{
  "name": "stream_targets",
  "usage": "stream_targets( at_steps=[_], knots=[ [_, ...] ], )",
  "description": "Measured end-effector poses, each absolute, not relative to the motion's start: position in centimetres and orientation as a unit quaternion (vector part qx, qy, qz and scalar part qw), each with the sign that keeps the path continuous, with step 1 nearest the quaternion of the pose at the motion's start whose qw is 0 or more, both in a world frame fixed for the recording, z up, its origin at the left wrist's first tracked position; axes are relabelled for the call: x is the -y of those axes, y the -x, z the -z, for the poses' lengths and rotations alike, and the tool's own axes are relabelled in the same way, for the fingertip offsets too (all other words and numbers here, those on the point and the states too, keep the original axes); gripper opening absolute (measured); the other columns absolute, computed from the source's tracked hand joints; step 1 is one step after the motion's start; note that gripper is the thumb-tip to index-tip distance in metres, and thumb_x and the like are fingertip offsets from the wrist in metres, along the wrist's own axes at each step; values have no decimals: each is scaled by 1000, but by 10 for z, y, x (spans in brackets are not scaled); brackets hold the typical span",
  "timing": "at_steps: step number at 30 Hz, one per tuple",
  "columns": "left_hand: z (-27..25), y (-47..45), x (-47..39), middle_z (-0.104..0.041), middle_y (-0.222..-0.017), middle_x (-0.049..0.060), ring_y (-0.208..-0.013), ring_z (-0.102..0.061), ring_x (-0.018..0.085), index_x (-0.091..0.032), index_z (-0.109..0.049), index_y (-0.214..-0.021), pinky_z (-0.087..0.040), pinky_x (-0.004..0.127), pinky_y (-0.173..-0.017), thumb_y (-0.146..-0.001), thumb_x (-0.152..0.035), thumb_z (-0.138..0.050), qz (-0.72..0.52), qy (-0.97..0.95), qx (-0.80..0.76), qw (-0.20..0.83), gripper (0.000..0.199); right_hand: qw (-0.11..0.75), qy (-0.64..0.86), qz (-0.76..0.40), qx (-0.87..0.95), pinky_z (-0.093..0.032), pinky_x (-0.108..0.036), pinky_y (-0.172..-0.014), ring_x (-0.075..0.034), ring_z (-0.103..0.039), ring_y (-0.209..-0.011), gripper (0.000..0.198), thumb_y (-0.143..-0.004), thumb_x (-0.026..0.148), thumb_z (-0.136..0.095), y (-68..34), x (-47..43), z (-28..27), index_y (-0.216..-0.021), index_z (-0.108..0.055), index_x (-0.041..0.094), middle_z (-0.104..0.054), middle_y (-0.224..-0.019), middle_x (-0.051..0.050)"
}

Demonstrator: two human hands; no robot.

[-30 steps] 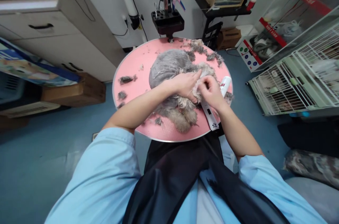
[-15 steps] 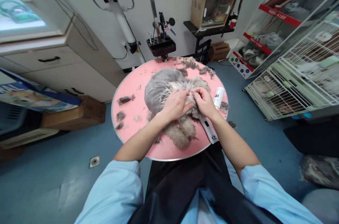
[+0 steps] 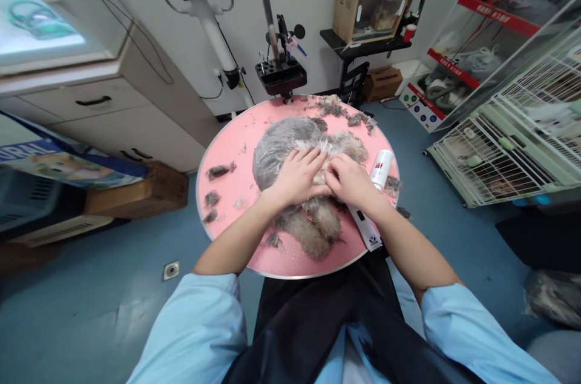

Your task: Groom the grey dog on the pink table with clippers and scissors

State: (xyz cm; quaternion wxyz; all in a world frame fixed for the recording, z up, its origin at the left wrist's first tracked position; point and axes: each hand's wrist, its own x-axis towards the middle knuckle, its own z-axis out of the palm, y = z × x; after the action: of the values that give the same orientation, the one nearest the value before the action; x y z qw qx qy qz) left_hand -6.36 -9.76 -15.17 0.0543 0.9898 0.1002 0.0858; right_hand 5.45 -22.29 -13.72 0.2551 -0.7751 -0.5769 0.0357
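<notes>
The dog point(image 3: 278, 145) is showing a clipped back, while its head point(image 3: 353, 145) and legs point(image 3: 311, 235) are looking uncut. The left hand point(image 3: 299, 177) is resting on it, fingers spread, gripping nothing; the right hand point(image 3: 351, 179) is keeping curled fingers alongside, any hold hidden. A pink table point(image 3: 231, 145) is supporting the dog.

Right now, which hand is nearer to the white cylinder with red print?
Right. The right hand is at the animal's fur, just left of the white cylinder; the left hand rests on the fur farther left.

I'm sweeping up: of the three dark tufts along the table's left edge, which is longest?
The farthest tuft: it stretches sideways, while the middle tuft and nearest tuft are short clumps.
</notes>
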Motion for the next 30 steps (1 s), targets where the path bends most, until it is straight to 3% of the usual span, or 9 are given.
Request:
stream_targets(
  at_steps=[2,6,10,16,21,25,27,30],
  knots=[
    [152,66,100,-44,-152,17,-141,-40,35,-12,-40,-148,-29,48,-116,-87,-61,-53,-83,-990,-107,36,79,241,777,-43,580,-46,-33,-72,-23,-60,-82,10,-87,19,-52,-55,223,135,-81,-60,20,-64,-93,-8],
    [152,65,105,-43,-152,19,-137,-46,32,-8,-36,-150,-35,43,-112,-89,-56,-53,-69,-991,-111,34,79,170,796,-41,580,-46,-34,-67,-26,-62,-84,14,-90,29,-56,-51,222,128,-95,-64,19,-64,-99,-12],
    [151,63,108,-44,-152,19,-134,-47,33,-7,-37,-149,-37,43,-109,-88,-58,-52,-70,-991,-111,30,81,106,797,-24,594,-46,-35,-63,-28,-64,-85,20,-93,25,-49,-48,222,126,-102,-66,17,-64,-109,-16],
    [149,61,113,-47,-149,18,-131,-49,33,-7,-38,-149,-39,44,-106,-90,-59,-48,-61,-990,-125,34,79,235,727,-108,636,-50,-36,-81,-22,-64,-92,13,-86,18,-51,-70,231,137,-73,-55,20,-63,-115,-11],
    [149,57,115,-48,-149,18,-131,-50,32,-8,-35,-150,-40,43,-105,-88,-61,-50,-58,-989,-128,42,82,344,685,-131,629,-49,-39,-91,-24,-61,-108,15,-79,15,-50,-82,239,146,-67,-45,22,-64,-110,-11],
    [149,55,113,-47,-149,18,-132,-49,32,-8,-34,-150,-40,42,-105,-89,-54,-51,-55,-990,-128,36,78,269,735,-77,618,-51,-39,-86,-26,-62,-101,2,-82,21,-55,-70,239,139,-83,-54,21,-64,-110,-12],
    [149,55,113,-47,-149,18,-132,-48,32,-7,-34,-150,-40,41,-105,-89,-53,-50,-55,-990,-125,34,78,221,756,-62,612,-52,-38,-82,-27,-63,-99,5,-85,23,-53,-64,237,137,-85,-57,20,-62,-115,-14],
    [150,55,114,-48,-148,17,-132,-48,31,-7,-35,-150,-40,41,-105,-89,-52,-49,-61,-990,-123,35,77,254,747,-84,608,-51,-38,-85,-26,-63,-102,12,-85,20,-50,-62,233,142,-75,-57,20,-61,-120,-14]
  ],
)
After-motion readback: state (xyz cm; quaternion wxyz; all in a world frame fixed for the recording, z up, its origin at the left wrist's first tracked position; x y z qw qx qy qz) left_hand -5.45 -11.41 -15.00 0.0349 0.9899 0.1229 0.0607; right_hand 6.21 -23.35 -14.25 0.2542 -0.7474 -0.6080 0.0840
